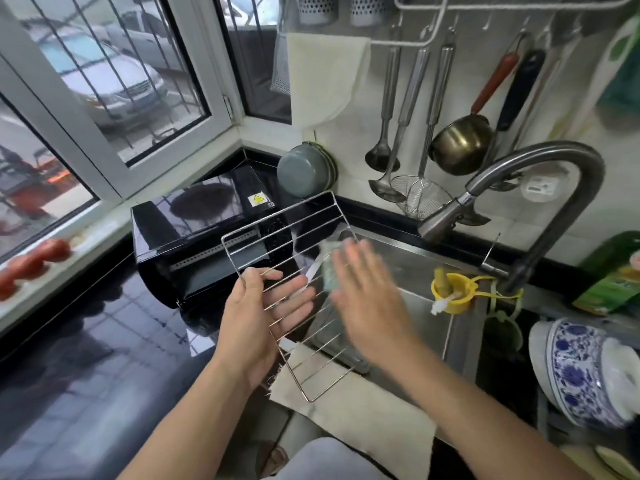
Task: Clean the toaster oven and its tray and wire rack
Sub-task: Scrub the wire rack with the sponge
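Two bare hands work on one wire rack (294,271), held tilted above the near-left edge of the sink (415,271). The left hand (263,317) lies under the rack's near-left part, its fingers (294,299) spread fairly straight behind the rods and its thumb hooked over the left frame rod, so the rack is propped and lightly pinched rather than clenched. The right hand (363,299) is blurred; its fingers (353,258) look extended and press a pale green scrubbing pad (332,271) against the rods at mid-rack. Whether the right thumb wraps the pad cannot be told.

The rack's near corner hangs over a beige cloth (353,407) draped on the near rim of the sink; contact cannot be confirmed. Behind the rack, on the black counter (86,358) to the left, stands the black toaster oven (197,233) with its front open. A dark flat shape in the sink beneath the rack may be the tray, though it is too hidden to say. The faucet (540,188) arches over the sink from the right.

As a judgement: the rack should be light and stiff, its thin rods slick when wet and apt to twist under one-sided scrubbing. The thicker outer frame offers the surest hold, taken along an edge opposite the scrubbed area, with the fingers backing the rods behind the pad. Cut rod ends may catch skin or cloth.
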